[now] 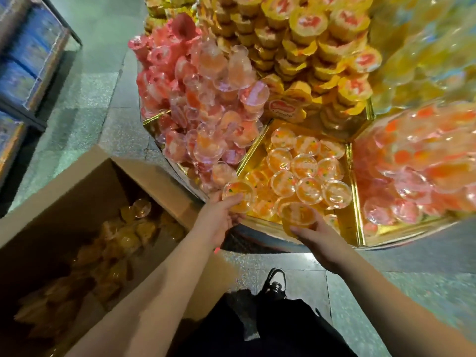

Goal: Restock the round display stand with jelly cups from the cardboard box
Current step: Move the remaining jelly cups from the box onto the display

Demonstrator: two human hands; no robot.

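The round display stand (pixel 260 224) has gold-lined wedge compartments. Its near middle compartment (pixel 346 222) holds several orange jelly cups (pixel 304 166). My left hand (pixel 219 217) grips one orange jelly cup (pixel 238 195) at the compartment's left front corner. At the front rim my right hand (pixel 322 240) holds another orange jelly cup (pixel 298 215) from below. The open cardboard box (pixel 64 184) stands on the floor at the lower left, with several orange cups (pixel 116 243) inside.
Pink jelly cups (pixel 206 106) fill the left compartment and more pink ones (pixel 417 171) the right. Yellow wrapped cakes (pixel 309 47) are stacked behind. A shelf with blue boxes (pixel 23 63) stands at the far left. My shoe (pixel 275 282) is on the tiled floor below.
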